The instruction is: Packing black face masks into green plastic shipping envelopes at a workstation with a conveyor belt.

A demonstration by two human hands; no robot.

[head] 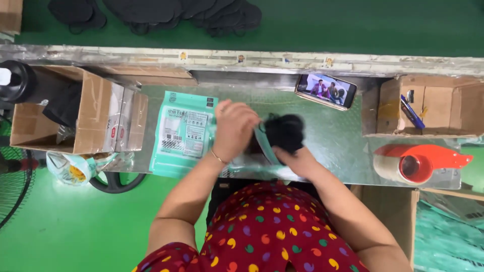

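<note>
- Left hand [233,128] lies curled over the mouth of a teal pouch [262,146] at mid-table, fingers closed on its edge.
- Right hand [297,160] grips a black bundle [284,132], probably masks, blurred, at the pouch opening.
- More teal pouches [184,133] lie flat just left.
- A phone [325,91] sits far right; a tape dispenser [416,163] near right.

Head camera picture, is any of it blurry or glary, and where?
Head view: both hands, left and right, and the black bundle are smeared by motion; the phone and tape dispenser stay sharp; the shiny metal worktop shows soft glare; lighting is even, with faint shadows.
</note>
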